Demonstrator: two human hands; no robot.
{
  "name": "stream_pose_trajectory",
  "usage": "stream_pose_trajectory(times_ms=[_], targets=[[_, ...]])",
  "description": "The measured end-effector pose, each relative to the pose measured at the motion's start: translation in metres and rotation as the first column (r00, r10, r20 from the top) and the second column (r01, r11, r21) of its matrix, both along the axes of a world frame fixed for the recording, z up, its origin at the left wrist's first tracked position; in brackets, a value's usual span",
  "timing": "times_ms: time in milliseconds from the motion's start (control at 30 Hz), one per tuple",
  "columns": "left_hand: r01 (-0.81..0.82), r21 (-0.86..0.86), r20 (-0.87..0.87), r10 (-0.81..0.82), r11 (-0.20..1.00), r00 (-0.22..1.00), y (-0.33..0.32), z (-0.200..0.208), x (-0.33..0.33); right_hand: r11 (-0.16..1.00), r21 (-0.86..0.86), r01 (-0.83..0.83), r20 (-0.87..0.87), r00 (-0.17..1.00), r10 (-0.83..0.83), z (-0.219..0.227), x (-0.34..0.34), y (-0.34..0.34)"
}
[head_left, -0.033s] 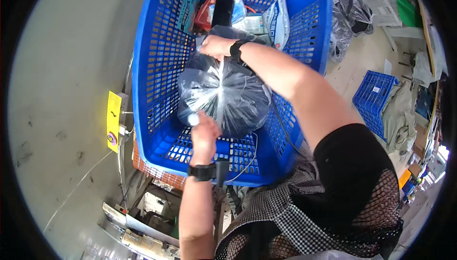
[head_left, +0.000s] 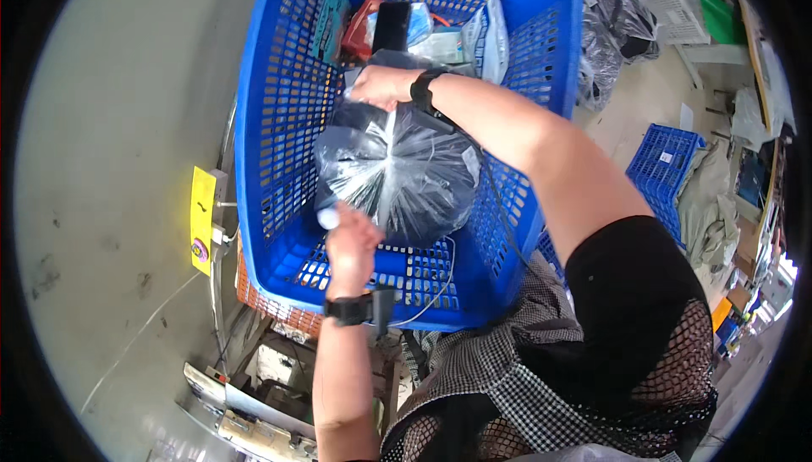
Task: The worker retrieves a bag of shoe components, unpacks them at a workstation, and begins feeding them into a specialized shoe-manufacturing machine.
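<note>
A rounded bundle of dark goods in a clear plastic bag (head_left: 431, 183) sits inside a large blue plastic basket (head_left: 254, 149). Its plastic is creased like rays towards a pale shiny strip (head_left: 390, 136), which runs over the top from the far side to the near side. My right hand (head_left: 385, 87) is closed at the strip's far end, fingers bent down onto it. Smeared by motion, my left hand (head_left: 351, 246) is curled at the bundle's near left edge. By its fingertips shows a small white round thing (head_left: 328, 218), too blurred to name.
Behind the bundle lie a black phone (head_left: 392, 26), a red item (head_left: 361, 29) and several packets. A thin white cable (head_left: 444, 284) loops at the basket's near end. Right on the floor stand a smaller blue crate (head_left: 666, 162) and filled plastic bags (head_left: 622, 18).
My left hand has shifted slightly left and down, with the white round thing. My right hand stays at the strip's far end, and the view has moved a little.
</note>
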State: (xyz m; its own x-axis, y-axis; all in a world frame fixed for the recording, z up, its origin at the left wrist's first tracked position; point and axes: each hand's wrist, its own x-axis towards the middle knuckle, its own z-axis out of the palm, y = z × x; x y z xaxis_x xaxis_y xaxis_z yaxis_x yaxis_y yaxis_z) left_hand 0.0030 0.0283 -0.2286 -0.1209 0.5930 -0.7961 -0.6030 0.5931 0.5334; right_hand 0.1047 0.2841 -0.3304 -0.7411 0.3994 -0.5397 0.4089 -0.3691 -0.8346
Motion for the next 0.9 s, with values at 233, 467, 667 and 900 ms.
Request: stream_pose_trajectory(times_ms=[233,467,667,900], targets=[[0.539,0.128,-0.760,-0.267,0.832,0.592,0.069,0.079,0.000,0.789,0.609,-0.089,-0.247,0.923,0.295,0.120,0.015,-0.100],[0.755,-0.015,-0.658,-0.576,0.655,0.486,0.053,-0.001,0.010,0.928,-0.123,0.351,-0.066,0.930,-0.361,0.091,0.017,-0.080],[0.450,0.228,-0.474,-0.305,0.863,0.826,0.067,-0.040,0.019,0.813,-0.258,0.522,-0.110,0.820,-0.562,0.088,0.016,-0.073],[0.759,0.085,-0.948,-0.182,0.646,0.261,0.070,-0.061,0.029,0.736,-0.541,0.406,-0.285,0.735,-0.615,0.082,0.007,-0.077]])
